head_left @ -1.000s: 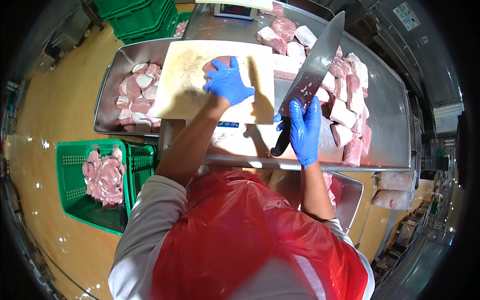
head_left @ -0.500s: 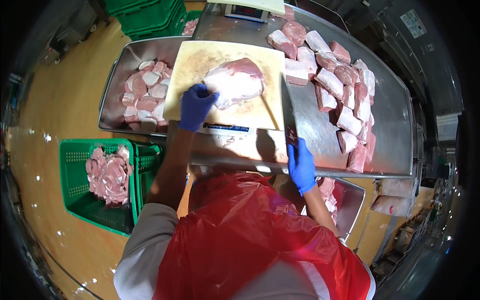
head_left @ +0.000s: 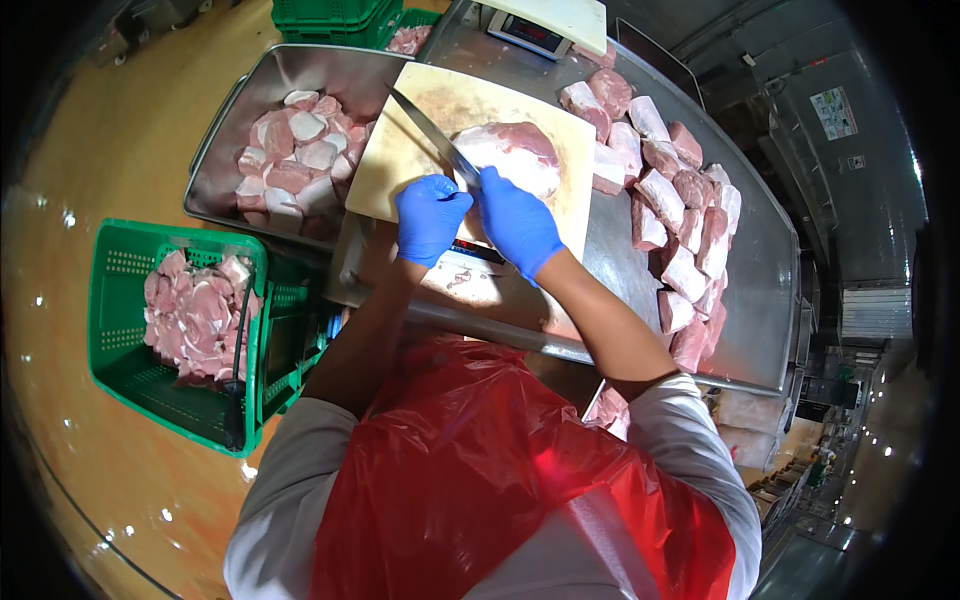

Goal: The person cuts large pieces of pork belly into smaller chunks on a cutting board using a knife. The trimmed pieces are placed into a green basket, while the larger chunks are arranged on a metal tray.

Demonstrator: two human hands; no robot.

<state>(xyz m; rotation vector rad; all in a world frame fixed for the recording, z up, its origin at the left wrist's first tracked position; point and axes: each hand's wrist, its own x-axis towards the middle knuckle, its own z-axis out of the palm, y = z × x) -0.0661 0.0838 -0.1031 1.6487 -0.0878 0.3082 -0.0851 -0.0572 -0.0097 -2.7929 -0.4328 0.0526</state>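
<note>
A large piece of raw meat (head_left: 520,160), pale fat on top and pink at its far side, lies on the white cutting board (head_left: 400,150). My right hand (head_left: 515,225), in a blue glove, is closed round the handle of a long knife (head_left: 430,130). The blade slants toward the far left, just left of the meat and above the board. Beside it, at the board's near edge, my left hand (head_left: 430,220), also gloved in blue, has its fingers curled in. What those fingers may hold is hidden. Under the board's near edge shows a scale display (head_left: 478,252).
To the left stand a metal tub (head_left: 215,165) of meat pieces and a green crate (head_left: 110,330) of thin meat pieces. Many meat blocks (head_left: 690,215) lie on the steel table (head_left: 760,290) at right. Another scale (head_left: 525,37) sits at the back.
My right hand has brought the knife from the board's right side over to the left of the meat. My left hand has left the meat's corner and drawn nearer. The view has turned slightly.
</note>
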